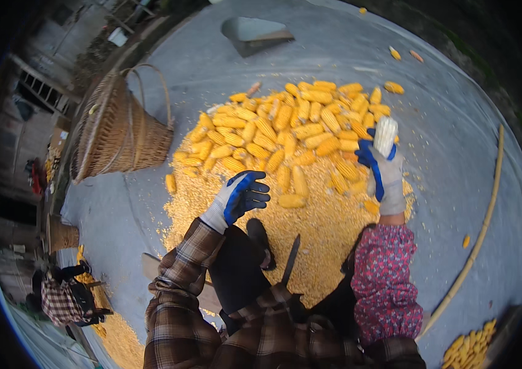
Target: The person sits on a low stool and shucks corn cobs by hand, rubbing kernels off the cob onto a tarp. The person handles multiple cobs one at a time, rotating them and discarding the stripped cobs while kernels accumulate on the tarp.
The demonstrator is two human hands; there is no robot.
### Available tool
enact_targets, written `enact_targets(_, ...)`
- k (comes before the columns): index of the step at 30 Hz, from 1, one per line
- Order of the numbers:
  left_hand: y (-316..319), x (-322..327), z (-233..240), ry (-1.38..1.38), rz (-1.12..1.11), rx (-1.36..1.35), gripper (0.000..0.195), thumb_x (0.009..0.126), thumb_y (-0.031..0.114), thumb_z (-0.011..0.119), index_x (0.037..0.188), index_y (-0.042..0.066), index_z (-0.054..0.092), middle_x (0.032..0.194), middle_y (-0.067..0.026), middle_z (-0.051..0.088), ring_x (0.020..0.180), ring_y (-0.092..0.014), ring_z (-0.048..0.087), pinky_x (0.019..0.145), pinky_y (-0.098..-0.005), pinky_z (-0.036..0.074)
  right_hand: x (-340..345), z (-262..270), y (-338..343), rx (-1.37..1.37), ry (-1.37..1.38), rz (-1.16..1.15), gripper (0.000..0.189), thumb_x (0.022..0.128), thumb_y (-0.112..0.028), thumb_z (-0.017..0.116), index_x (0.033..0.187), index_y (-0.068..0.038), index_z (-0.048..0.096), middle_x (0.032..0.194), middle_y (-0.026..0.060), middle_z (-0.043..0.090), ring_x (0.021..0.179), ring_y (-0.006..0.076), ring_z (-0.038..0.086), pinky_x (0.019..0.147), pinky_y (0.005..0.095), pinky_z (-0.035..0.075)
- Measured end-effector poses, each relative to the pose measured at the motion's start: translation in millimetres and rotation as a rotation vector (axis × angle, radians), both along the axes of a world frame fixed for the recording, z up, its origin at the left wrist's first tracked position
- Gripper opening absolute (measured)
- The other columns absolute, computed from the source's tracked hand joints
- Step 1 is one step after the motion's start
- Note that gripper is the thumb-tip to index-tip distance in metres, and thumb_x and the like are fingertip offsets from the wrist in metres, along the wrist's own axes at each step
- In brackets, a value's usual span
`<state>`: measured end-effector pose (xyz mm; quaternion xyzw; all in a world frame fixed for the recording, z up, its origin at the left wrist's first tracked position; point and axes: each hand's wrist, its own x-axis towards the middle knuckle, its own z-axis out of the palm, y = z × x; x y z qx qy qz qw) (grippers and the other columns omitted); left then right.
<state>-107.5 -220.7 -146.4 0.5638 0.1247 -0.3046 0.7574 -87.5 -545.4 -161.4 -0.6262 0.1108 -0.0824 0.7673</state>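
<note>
My left hand (245, 196), in a white glove with blue coating, is held above the loose corn kernels (325, 230) with its fingers apart and nothing in it. My right hand (381, 159), gloved alike, grips a pale, whitish corn cob (386, 136) at the right side of the heap. Yellow ears of corn (266, 129) lie piled just beyond both hands. Between my legs a dark, narrow pointed tool (291, 259) sticks up over the kernels; its lower end is hidden by my clothing.
A tall woven basket (127, 129) leans on the grey sheet (441, 138) at the left. A bamboo pole (478, 244) lies at the right, with more ears (470, 346) near the lower right corner. Another person (65, 295) is at the lower left beside a smaller basket (62, 234).
</note>
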Motion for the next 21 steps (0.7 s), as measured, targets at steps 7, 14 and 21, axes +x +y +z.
enact_targets(7, -107, -43, -104, 0.017, -0.607, 0.308, 0.029, 0.09, 0.024, 0.051, 0.111, 0.004, 0.054, 0.088, -0.0092, 0.062, 0.074, -0.015, 0.062, 0.063, -0.0248, 0.051, -33, 19, -94, -0.133, 0.121, -0.405, 0.04, 0.081, -0.012, 0.062, 0.116, 0.002, 0.051, 0.097, 0.014, 0.062, 0.08, 0.0218, 0.064, 0.069, 0.0283, 0.053)
enact_targets(14, -216, -22, -190, -0.601, -1.17, 1.066, 0.056, 0.081, 0.037, 0.055, 0.126, 0.007, 0.041, 0.107, -0.0182, 0.057, 0.098, -0.032, 0.056, 0.081, -0.041, 0.046, -56, 4, -124, -0.285, 0.096, -0.391, 0.038, 0.08, -0.012, 0.062, 0.114, 0.003, 0.053, 0.099, 0.0141, 0.062, 0.083, 0.023, 0.065, 0.073, 0.03, 0.054)
enact_targets(21, -317, -4, -302, -1.011, -1.487, 1.194, 0.073, 0.08, 0.028, 0.057, 0.141, 0.014, 0.02, 0.145, -0.0157, 0.021, 0.131, -0.038, 0.023, 0.103, -0.0508, 0.023, -74, 12, -106, -0.738, 0.1, -0.15, 0.037, 0.076, -0.002, 0.059, 0.112, 0.005, 0.053, 0.098, 0.0124, 0.061, 0.085, 0.0185, 0.063, 0.073, 0.027, 0.052)
